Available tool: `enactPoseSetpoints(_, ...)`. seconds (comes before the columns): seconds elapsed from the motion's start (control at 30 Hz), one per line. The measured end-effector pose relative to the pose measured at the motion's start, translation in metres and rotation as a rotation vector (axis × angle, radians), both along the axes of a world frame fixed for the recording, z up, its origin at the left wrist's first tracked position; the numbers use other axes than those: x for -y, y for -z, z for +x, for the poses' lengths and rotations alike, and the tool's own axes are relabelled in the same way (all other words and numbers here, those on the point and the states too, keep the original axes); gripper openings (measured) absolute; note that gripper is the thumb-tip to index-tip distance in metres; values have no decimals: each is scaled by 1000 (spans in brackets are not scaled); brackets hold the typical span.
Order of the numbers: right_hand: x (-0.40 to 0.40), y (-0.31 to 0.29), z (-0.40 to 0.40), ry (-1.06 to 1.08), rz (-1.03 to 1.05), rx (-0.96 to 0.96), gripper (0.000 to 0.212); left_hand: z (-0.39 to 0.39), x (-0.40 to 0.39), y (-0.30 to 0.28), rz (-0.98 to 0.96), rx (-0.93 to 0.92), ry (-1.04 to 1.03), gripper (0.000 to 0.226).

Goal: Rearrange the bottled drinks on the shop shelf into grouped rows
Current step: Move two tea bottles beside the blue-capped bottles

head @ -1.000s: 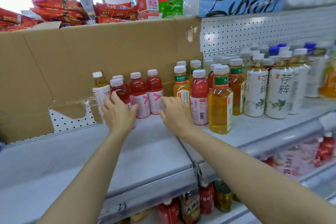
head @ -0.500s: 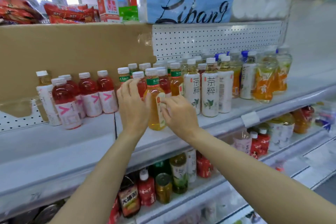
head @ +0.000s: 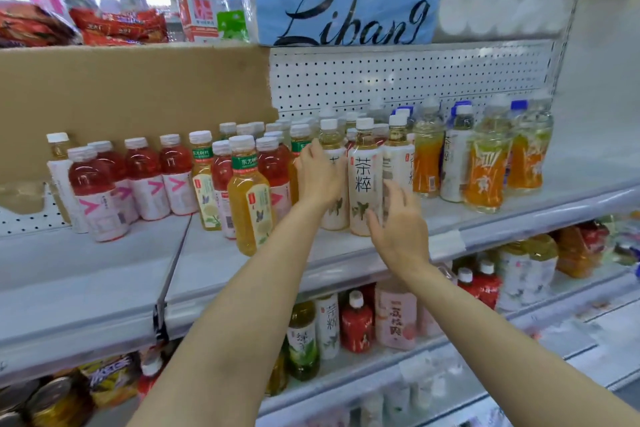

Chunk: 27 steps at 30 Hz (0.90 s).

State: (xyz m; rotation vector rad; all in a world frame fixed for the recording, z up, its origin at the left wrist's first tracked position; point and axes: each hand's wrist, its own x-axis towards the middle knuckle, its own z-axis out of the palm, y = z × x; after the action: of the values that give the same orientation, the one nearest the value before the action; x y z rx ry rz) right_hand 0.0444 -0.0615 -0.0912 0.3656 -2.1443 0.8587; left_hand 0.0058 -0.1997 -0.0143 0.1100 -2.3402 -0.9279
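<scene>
I see the left hand (head: pixel 317 177) laid flat, fingers straight, against a white-labelled tea bottle (head: pixel 333 177) on the shelf (head: pixel 502 215), while the right hand (head: pixel 398 222) hangs spread and relaxed just in front of the neighbouring white tea bottle (head: pixel 364 177), holding nothing. Left of them stand a yellow tea bottle (head: pixel 250 198) at the front and red drink bottles (head: pixel 145 180) (pink-arrow labels) in a row; orange bottles (head: pixel 485 166) sit to the right.

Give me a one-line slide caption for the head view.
Both hands reach for white-labelled tea bottles on the shop shelf: left hand against one, right hand open beside them.
</scene>
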Motion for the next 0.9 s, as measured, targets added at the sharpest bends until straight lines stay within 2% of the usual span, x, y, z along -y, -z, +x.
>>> enactPoseSetpoints(0.13,8,-8,-18,30,-92,31,75,-25,-1,0,-17,21,-116,73)
enactPoseSetpoints(0.2,15,-10,-28,50,-100,27,85,-27,1,4,64,-23,-109,72)
enactPoseSetpoints(0.33,33,-13,-44,176,-99,21,106,-22,2,18,297,-169,119,58)
enactPoseSetpoints(0.4,42,-12,-48,244,-123,24,111,-19,5,28,386,-184,226,63)
enactPoseSetpoints(0.5,48,-12,-53,281,-162,32,102,-22,14,36,349,-159,257,81)
enactPoseSetpoints(0.6,45,-12,-58,247,-260,105,88,-26,22,40,279,-189,258,83)
enactPoseSetpoints(0.67,45,-11,-58,202,-325,110,87,-26,23,42,321,-174,244,82)
enactPoseSetpoints(0.77,43,-8,-53,112,-405,83,81,-25,18,45,412,-112,248,66)
enactPoseSetpoints(0.9,37,-4,-43,-5,-447,56,77,-11,8,47,447,-149,270,61)
